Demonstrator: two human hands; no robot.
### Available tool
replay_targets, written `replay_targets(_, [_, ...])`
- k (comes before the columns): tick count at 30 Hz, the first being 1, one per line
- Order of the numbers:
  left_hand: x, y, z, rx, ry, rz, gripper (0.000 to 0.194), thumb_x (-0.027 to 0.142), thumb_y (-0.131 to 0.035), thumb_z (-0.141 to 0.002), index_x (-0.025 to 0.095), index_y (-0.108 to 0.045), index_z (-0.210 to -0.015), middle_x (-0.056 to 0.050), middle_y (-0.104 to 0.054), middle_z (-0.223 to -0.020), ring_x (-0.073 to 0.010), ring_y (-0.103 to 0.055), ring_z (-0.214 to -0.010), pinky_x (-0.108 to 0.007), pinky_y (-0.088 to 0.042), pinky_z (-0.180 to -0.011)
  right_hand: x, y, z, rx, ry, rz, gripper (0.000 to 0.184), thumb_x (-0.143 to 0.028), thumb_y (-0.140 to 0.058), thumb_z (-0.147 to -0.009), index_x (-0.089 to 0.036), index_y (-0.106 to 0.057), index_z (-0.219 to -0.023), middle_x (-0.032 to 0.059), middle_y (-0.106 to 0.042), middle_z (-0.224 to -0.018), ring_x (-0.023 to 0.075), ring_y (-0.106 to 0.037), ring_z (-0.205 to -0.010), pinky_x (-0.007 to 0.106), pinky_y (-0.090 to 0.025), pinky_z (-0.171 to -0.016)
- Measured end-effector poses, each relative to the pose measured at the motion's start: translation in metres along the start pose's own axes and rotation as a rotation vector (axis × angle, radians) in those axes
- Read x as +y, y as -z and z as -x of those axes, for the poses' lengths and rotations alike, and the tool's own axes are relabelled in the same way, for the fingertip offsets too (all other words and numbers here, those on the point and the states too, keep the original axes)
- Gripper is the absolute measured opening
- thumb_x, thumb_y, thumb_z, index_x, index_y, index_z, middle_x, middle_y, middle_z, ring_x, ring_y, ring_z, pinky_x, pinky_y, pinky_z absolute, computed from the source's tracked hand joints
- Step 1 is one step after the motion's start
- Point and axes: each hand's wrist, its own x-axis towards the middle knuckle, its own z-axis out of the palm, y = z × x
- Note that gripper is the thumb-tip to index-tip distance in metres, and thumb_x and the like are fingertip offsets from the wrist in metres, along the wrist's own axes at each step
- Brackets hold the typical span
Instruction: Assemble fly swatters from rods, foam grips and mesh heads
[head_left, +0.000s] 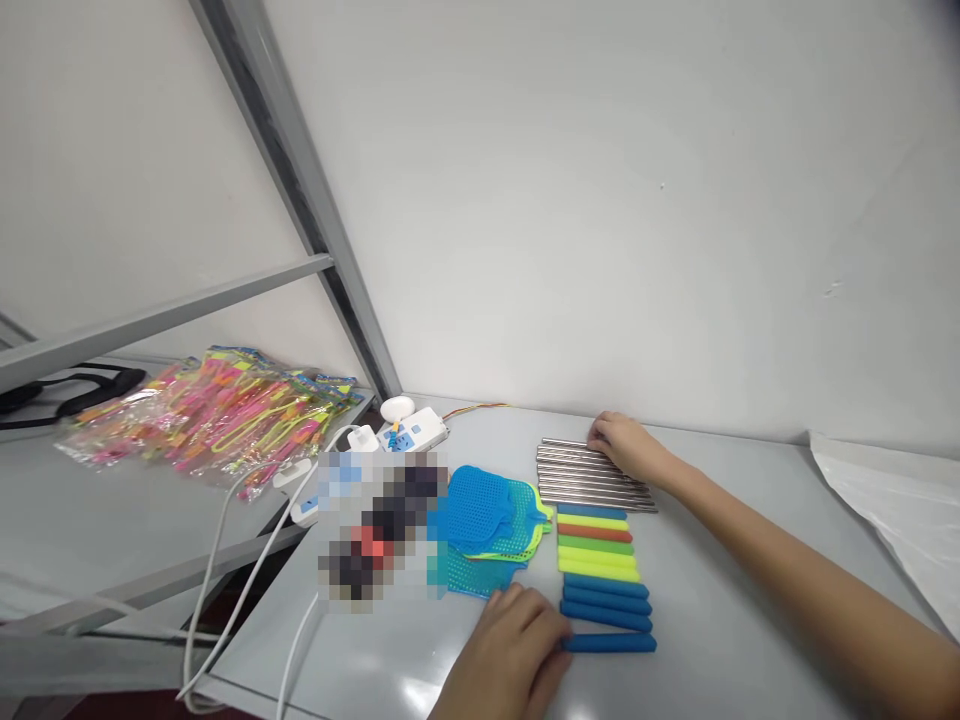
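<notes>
A row of silver metal rods (589,478) lies side by side on the table. My right hand (622,443) is over the far rods, its fingers curled down and pinching at the row's far edge. Below the rods is a column of coloured tube handles (596,548) in blue, yellow, red and green. My left hand (514,640) has its fingers bent around the left end of the nearest blue handle (611,643), which lies slightly apart from the others. Left of the handles, blue and yellow-green perforated fly swatter heads (480,510) lie in an overlapping pile.
A blurred dark and red object (382,530) lies left of the swatter heads. Behind it stand white power strips (412,432) with cables hanging over the edge. Several colourful plastic-bagged items (240,410) cover the left shelf. A white sheet (892,500) lies at right.
</notes>
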Motion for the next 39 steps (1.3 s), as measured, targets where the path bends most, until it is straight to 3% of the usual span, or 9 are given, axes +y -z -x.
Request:
replay_targets(6, [0.011,0.008,0.002,0.001,0.047,0.051,0.010,0.017,-0.053,-0.092,0.024,-0.058,-0.098,-0.004,-0.063,-0.098,-0.0221,-0.057,-0.093,-0.041,-0.044,-0.092,-0.008,0.004,0.018,0.158,-0.071,0.030,0.022,-0.027,-0.037,-0.095,-0.021,-0.056,-0.085,0.0037,-0.064,-0.072,0.0217,-0.058,-0.075,0.039,-0.037,-0.087])
replay_targets(9, [0.015,0.012,0.005,0.063,0.048,0.140,0.012,0.018,-0.047,-0.095,0.024,-0.056,-0.101,-0.005,-0.061,-0.100,-0.0207,-0.056,-0.093,-0.036,-0.045,-0.087,-0.011,0.016,0.039,0.266,-0.151,0.011,0.021,-0.031,-0.035,-0.097,-0.022,-0.054,-0.090,0.0043,-0.066,-0.077,0.0218,-0.059,-0.074,0.039,-0.039,-0.083])
replay_targets(12, [0.015,0.012,0.008,0.207,0.011,0.263,0.011,0.020,-0.043,-0.097,0.023,-0.053,-0.102,-0.006,-0.058,-0.100,-0.0190,-0.055,-0.090,-0.032,-0.047,-0.080,-0.017,0.027,0.072,0.376,-0.245,-0.023,0.022,-0.037,-0.037,-0.097,-0.022,-0.052,-0.100,0.0070,-0.067,-0.090,0.0224,-0.061,-0.076,0.035,-0.044,-0.071])
replay_targets(17, [0.022,-0.001,0.001,0.593,-0.144,0.504,0.009,0.022,-0.039,-0.099,0.023,-0.046,-0.103,-0.007,-0.056,-0.104,-0.0188,-0.056,-0.101,-0.037,-0.045,-0.091,-0.045,0.031,0.142,0.594,-0.364,-0.315,0.035,-0.041,-0.045,-0.094,-0.028,-0.047,-0.126,0.0029,-0.060,-0.093,0.0169,-0.061,-0.070,0.029,-0.046,-0.060])
replay_targets(22, [0.045,-0.020,-0.014,0.724,-0.137,0.720,0.010,0.032,-0.039,-0.101,0.024,-0.045,-0.102,-0.004,-0.060,-0.094,-0.0169,-0.060,-0.093,-0.036,-0.047,-0.087,-0.080,0.031,0.198,0.595,-0.431,-0.703,0.030,-0.043,-0.049,-0.093,-0.030,-0.058,-0.118,-0.0002,-0.053,-0.084,0.0110,-0.053,-0.053,0.027,-0.043,-0.051])
replay_targets(25, [0.059,-0.034,-0.019,0.684,-0.090,0.713,0.017,0.039,-0.040,-0.100,0.023,-0.046,-0.099,-0.003,-0.057,-0.089,-0.0157,-0.058,-0.085,-0.032,-0.047,-0.080,-0.092,0.036,0.217,0.478,-0.455,-1.080,0.027,-0.042,-0.054,-0.090,-0.024,-0.066,-0.106,0.0023,-0.056,-0.084,0.0123,-0.055,-0.054,0.028,-0.045,-0.050])
replay_targets(29, [0.069,-0.051,-0.018,0.525,-0.099,0.676,0.017,0.038,-0.043,-0.099,0.021,-0.049,-0.097,-0.004,-0.056,-0.090,-0.0160,-0.056,-0.082,-0.030,-0.046,-0.077,-0.098,0.039,0.232,0.447,-0.454,-1.456,0.030,-0.037,-0.061,-0.086,-0.022,-0.065,-0.112,0.0085,-0.063,-0.101,0.0213,-0.066,-0.078,0.027,-0.048,-0.053])
replay_targets(34, [0.070,-0.052,-0.009,0.406,-0.097,0.596,0.012,0.032,-0.045,-0.098,0.021,-0.049,-0.100,-0.005,-0.055,-0.094,-0.0176,-0.054,-0.085,-0.032,-0.044,-0.080,-0.112,0.043,0.240,0.422,-0.400,-1.465,0.035,-0.029,-0.071,-0.080,-0.022,-0.060,-0.113,0.0088,-0.067,-0.104,0.0181,-0.066,-0.076,0.022,-0.046,-0.049])
replay_targets(39, [0.070,-0.037,-0.003,0.329,-0.105,0.518,0.015,0.027,-0.042,-0.098,0.020,-0.056,-0.097,-0.007,-0.054,-0.101,-0.0203,-0.052,-0.095,-0.032,-0.040,-0.084,-0.137,0.048,0.239,0.407,-0.282,-1.346,0.029,-0.043,-0.061,-0.088,-0.023,-0.055,-0.109,0.0065,-0.069,-0.091,0.0175,-0.064,-0.068,0.024,-0.043,-0.045])
